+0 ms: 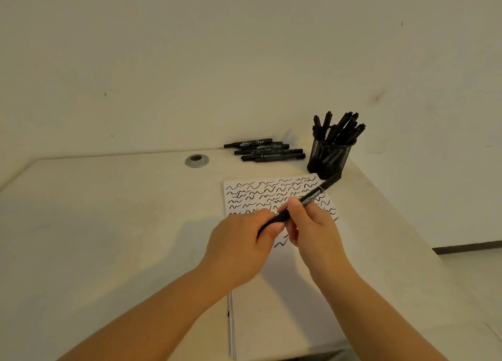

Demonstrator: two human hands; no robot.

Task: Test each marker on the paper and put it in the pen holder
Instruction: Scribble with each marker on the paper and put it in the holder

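Over the paper (271, 197), both hands on one marker (298, 203): left hand (239, 244) pinches the near end, likely the cap; right hand (312, 225) grips the barrel. I see holder (330, 154) far right, untested markers (266, 150) beside it.

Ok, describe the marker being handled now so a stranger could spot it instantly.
Start at the paper covered in black squiggles on the desk. Above it, both hands grip one black marker, pointing toward the mesh pen holder. Unlike the markers lying by the wall, it is off the desk.
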